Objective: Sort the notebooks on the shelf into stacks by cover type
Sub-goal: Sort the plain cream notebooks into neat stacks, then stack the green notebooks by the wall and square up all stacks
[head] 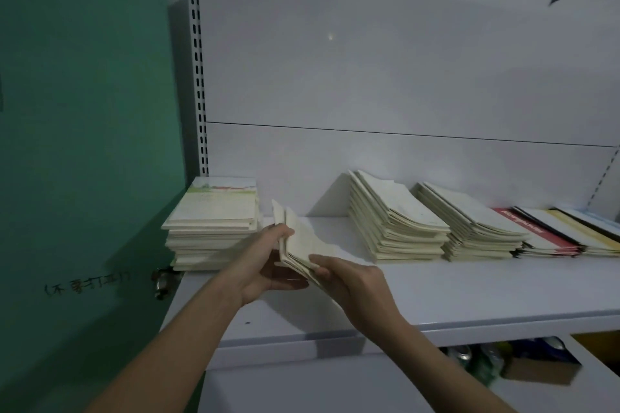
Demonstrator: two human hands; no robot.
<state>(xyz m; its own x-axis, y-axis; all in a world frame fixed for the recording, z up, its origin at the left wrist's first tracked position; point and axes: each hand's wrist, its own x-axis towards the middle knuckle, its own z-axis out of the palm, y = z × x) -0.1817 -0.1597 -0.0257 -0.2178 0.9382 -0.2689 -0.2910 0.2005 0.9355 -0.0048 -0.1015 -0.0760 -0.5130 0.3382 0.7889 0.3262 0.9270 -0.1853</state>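
Note:
Both hands hold a small bundle of cream-covered notebooks tilted on edge above the white shelf. My left hand grips the bundle's left side with the thumb on top. My right hand pinches its lower right corner. Left of the bundle stands a flat stack with a green-and-white printed cover. To the right lean two slanted stacks of plain cream notebooks. Further right lie a red-covered notebook and yellow and white ones.
A green wall with handwriting and a metal knob closes off the left. The slotted upright and white back panel stand behind the stacks. Below the shelf, a lower level holds cans and a cardboard box.

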